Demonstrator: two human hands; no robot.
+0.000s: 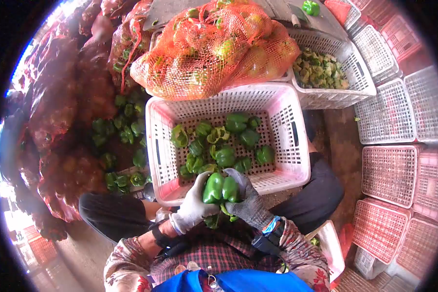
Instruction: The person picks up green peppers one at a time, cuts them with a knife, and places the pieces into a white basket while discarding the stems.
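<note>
Largest first: dark red mesh sacks [58,102] bank up along the left, leaning on one another, perhaps to save floor. Opposite, crate stacks [387,114] line the right side, nested or piled, probably for the same reason.

An orange net sack [219,53] bulges at the far edge of the white crate [283,121]; its mesh likely keeps the round contents from rolling off. The white crate sits between the seated person's bent legs, so its mouth lies just ahead of the hands. Beyond, a second crate [359,80] holds a heap of small cut-looking pieces [321,68], apart from the whole ones.

Peppers in the crate [224,156] lie scattered over its holed floor; loose peppers [126,131] gather on the ground at left.

Left hand [195,204], pale glove, and right hand [250,200], grey glove, close on a green pepper [213,189] from opposite sides, above the near rim. Two-sided pressure presumably steadies its slick skin (one fruit parted or two abreast, cannot tell). Fingertips are partly hidden. Smallest: a green scrap [227,212] hangs just below the grip.
</note>
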